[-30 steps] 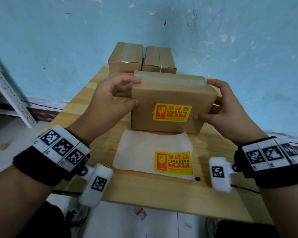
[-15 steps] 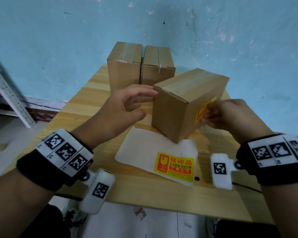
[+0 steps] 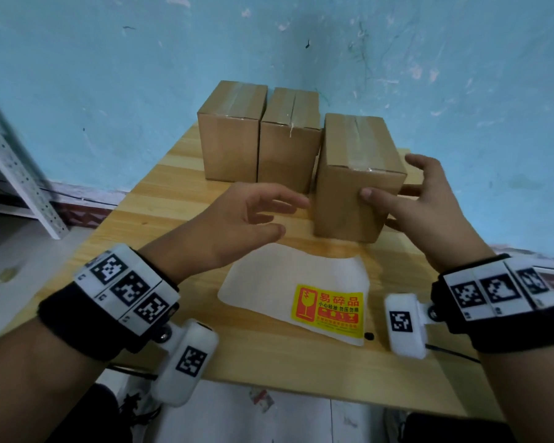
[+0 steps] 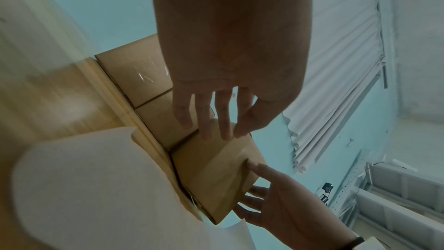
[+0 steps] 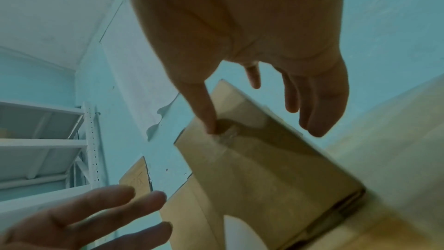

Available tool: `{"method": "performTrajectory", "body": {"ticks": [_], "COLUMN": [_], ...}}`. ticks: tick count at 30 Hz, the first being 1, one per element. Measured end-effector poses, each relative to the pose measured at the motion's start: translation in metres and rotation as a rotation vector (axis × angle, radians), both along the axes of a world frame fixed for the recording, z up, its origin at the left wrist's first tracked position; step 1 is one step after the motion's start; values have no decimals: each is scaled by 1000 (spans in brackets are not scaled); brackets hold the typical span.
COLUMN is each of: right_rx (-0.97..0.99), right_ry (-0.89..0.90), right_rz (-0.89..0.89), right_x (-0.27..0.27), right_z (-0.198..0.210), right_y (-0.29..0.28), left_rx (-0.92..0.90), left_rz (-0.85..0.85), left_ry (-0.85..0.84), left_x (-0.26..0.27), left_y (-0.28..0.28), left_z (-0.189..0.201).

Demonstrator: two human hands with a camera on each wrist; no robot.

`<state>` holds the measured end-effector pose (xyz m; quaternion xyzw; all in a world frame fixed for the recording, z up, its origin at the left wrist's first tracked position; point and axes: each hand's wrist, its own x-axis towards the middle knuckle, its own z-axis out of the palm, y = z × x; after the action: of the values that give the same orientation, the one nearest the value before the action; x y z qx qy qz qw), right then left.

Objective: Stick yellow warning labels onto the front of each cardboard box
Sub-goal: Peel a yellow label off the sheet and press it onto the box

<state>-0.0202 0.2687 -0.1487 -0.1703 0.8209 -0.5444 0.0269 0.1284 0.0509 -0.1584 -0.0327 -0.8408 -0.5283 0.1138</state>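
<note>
Nearest box now turned plain end forward, label out of sight, standing beside the back pair; left hand off it, fingers straight; right hand steadying its right side.

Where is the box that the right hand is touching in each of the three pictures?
Head: the box stands right of centre, nearest of three.
Left wrist: box, lower centre, under the left hand.
Right wrist: box, centre to lower right.
Shared landmark: the right hand thumb on its near face.

I see my left hand spread above 3 cardboard boxes; my right hand touches the nearest (thumb on top).
</note>
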Motion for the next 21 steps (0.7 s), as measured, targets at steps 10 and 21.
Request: {"method": "performTrajectory", "body": {"ticks": [10,21], "right_rx": [-18,-16], "right_ry": [-61,-143], "right_rz": [-166,153], "right_x": [-17,-48], "right_z": [-8,11], "right_y": [-3,-21], "left_rx": [-16,60], "left_rz": [52,106], "left_ry": [6,41], "left_x": [-5,-9], "left_y": [-6,-14], "left_z": [-3,2]}}
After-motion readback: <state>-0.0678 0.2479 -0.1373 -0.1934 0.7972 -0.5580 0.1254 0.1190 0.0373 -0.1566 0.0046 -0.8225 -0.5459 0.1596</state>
